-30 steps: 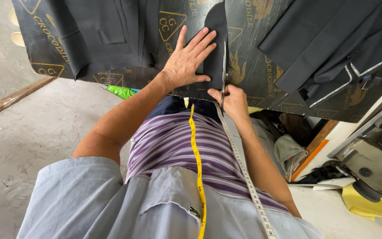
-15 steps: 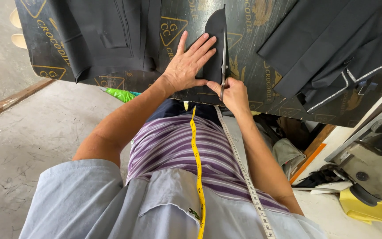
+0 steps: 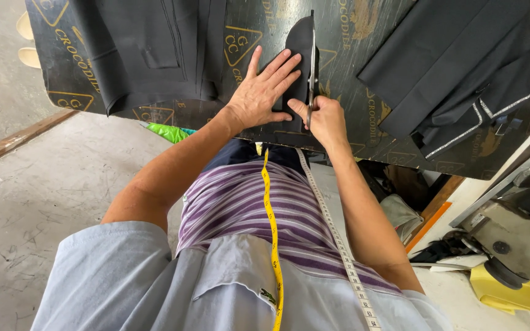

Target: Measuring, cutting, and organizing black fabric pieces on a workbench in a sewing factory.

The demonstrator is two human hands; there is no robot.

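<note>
My left hand (image 3: 264, 91) lies flat, fingers spread, on a small curved piece of dark cloth (image 3: 297, 46) on the black cutting table (image 3: 363, 73). My right hand (image 3: 324, 119) grips a pair of scissors (image 3: 311, 58), whose blades point away from me along the right edge of that cloth piece. A yellow and white measuring tape (image 3: 271, 233) hangs round my neck and down over my striped shirt.
A folded dark garment (image 3: 154, 49) lies on the table's left, more dark fabric with white stitching (image 3: 461, 73) on its right. A sewing machine (image 3: 522, 202) and yellow object (image 3: 504, 291) stand lower right. Concrete floor (image 3: 44, 184) and a wooden strip (image 3: 13, 142) lie left.
The scissors' blades have come up along the cloth piece's right edge and my right hand has shifted slightly forward. My left hand stays pressed on the cloth.
</note>
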